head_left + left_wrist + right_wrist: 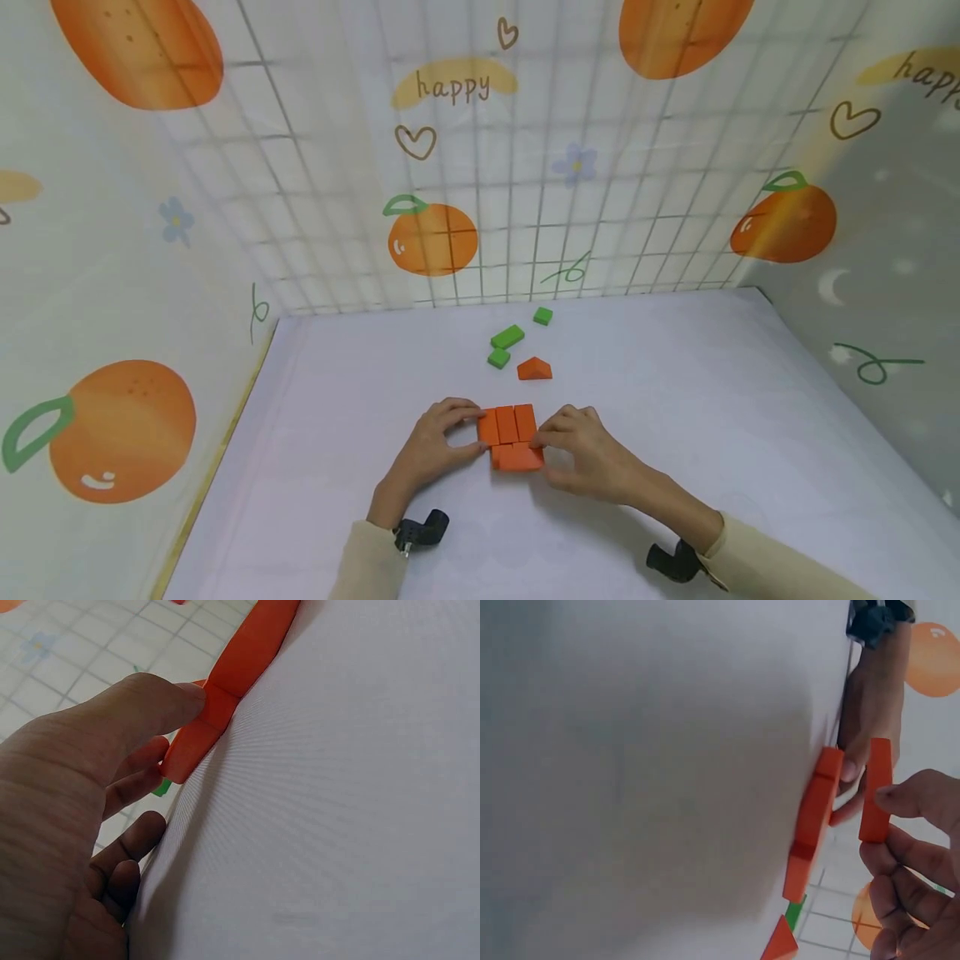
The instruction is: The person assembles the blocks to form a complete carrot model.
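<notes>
In the head view, several flat orange blocks (507, 425) lie side by side on the white table. My left hand (437, 437) holds the row's left end, with thumb and forefinger at two corners of the leftmost block (487, 427). In the left wrist view that thumb presses the orange edge. My right hand (592, 454) pinches one long orange block (877, 787) between thumb and fingers. The right wrist view shows this block raised apart from the orange row (814, 817); from the head it overlaps the row's near side.
Beyond the row lies an orange triangular block (535, 369). Farther back are a small green block (498, 358), a longer green block (507, 337) and another small green block (543, 316). A printed curtain (337, 192) over a wire grid stands behind the table.
</notes>
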`<state>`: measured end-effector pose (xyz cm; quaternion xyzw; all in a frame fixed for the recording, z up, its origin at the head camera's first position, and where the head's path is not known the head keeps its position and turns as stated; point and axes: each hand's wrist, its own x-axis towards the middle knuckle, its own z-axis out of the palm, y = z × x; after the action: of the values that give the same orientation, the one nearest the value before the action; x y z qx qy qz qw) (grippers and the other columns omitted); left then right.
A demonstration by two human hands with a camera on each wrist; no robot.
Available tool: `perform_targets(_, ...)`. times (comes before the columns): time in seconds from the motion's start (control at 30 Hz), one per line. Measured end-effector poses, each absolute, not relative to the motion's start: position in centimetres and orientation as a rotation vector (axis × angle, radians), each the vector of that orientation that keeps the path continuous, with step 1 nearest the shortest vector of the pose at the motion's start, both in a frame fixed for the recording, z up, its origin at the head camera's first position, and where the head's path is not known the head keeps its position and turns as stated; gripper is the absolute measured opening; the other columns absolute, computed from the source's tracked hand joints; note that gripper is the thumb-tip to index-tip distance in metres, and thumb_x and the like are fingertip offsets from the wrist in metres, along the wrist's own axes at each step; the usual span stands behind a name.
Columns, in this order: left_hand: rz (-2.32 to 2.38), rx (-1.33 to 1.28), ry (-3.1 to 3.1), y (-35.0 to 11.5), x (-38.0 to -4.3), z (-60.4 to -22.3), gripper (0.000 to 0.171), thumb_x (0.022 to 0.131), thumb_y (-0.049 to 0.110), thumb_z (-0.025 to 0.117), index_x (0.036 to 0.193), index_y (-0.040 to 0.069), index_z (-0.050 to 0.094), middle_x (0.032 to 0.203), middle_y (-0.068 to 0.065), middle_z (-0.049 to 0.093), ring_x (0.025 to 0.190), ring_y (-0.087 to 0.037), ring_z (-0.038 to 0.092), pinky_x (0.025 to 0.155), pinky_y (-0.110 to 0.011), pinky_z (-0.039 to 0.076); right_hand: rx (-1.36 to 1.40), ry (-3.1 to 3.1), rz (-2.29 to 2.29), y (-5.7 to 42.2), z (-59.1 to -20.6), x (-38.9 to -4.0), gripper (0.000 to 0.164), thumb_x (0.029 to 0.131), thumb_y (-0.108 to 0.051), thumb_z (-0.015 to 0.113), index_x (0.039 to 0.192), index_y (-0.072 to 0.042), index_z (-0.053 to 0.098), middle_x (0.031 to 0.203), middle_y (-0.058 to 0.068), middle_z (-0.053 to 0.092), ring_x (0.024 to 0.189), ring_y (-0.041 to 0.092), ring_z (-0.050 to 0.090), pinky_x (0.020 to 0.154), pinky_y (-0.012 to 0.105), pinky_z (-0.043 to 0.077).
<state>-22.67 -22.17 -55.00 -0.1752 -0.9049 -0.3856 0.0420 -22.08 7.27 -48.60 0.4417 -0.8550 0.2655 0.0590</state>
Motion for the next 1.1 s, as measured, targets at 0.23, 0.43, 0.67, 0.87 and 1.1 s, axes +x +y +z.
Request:
perform_targets(0.23,-1.185,-0.506,-2.790,-22.1,-22.6,-54.9,0.048,0.084,0.046,0.079,0.127,0.028,0.069,0.131,0.018,0.055,0.125,-0.011,0.048,0.107,-0.047,0.037,1.350,-2.646,0.745,6.9,-49.6,-21.4,0.028,0.078,-0.021,0.081,0.106,-0.018,0.075,0.104,-0.010,0.067,0.103,0.009,0.051,0.086,0.035,0.035)
perform_targets(0.43,-1.178,-0.525,-2.766,-22.0,-22.6,-54.8,0.047,0.084,0.044,0.079,0.126,0.026,0.069,0.130,0.014,0.056,0.126,-0.016,0.049,0.106,-0.052,0.038,1.348,-2.691,0.669,6.8,-50.3,-21.5,0.030,0.080,-0.026,0.082,0.108,-0.018,0.075,0.104,-0.010,0.067,0.102,0.009,0.050,0.085,0.034,0.035)
perform_targets(0.67,-1.147,-0.526,-2.767,-22.1,-22.7,-54.9,0.047,0.084,0.043,0.079,0.127,0.026,0.069,0.130,0.015,0.056,0.124,-0.016,0.050,0.105,-0.050,0.039,1.351,-2.661,0.605,6.8,-50.7,-21.7,0.032,0.078,-0.027,0.086,0.107,-0.018,0.076,0.105,-0.009,0.070,0.101,0.011,0.054,0.081,0.033,0.036)
perform_targets(0.87,-1.160,-0.526,-2.768,-22.0,-22.8,-54.9,0.047,0.084,0.043,0.079,0.127,0.026,0.069,0.131,0.014,0.056,0.125,-0.017,0.050,0.106,-0.051,0.039,1.294,-2.699,0.681,7.1,-49.8,-22.7,0.025,0.081,-0.028,0.084,0.103,-0.021,0.077,0.103,-0.012,0.070,0.101,0.010,0.054,0.080,0.034,0.034)
perform_targets(1.1,-1.185,-0.481,-2.792,-22.0,-22.7,-55.0,0.047,0.083,0.044,0.080,0.126,0.029,0.069,0.129,0.021,0.055,0.123,-0.011,0.049,0.105,-0.048,0.039,1.061,-2.687,0.820,7.4,-49.3,-28.1,0.022,0.088,-0.022,0.079,0.106,-0.010,0.075,0.105,-0.001,0.070,0.103,0.020,0.056,0.081,0.041,0.033)
